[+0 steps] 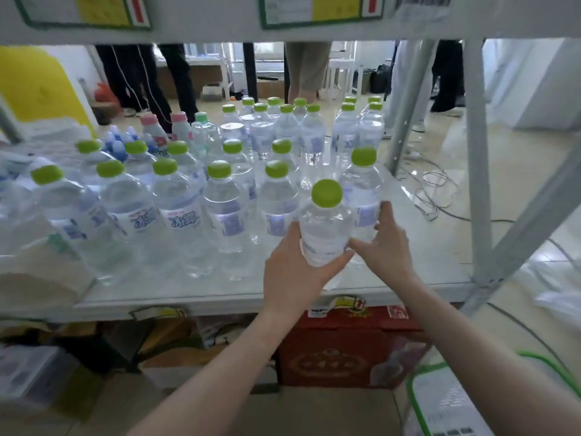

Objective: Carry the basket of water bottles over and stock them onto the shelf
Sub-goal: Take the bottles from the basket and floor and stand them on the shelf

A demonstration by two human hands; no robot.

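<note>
A grey metal shelf fills my view, its board crowded with clear water bottles under lime-green caps, and through the open back I see a pale floor, trailing cables and the legs of people standing about. Below the board sits a red carton.

The bottle I am placing stands upright at the front right of the shelf, its long axis vertical, cap tipped slightly toward me. It is just to the right of the front row of stocked bottles, and directly in front of the rightmost standing bottle. My left hand wraps its lower body from the left, thumb curled across the front, so this hand carries it. My right hand comes in from the right with fingers fairly straight and spread, touching the side of the bottle behind and nudging beside mine; it grips nothing that I can see.

I judge the next move to be a short push away from me, into the gap at the end of the front row. The basket, green-rimmed, is low to the right of the shelf by my right forearm.
</note>
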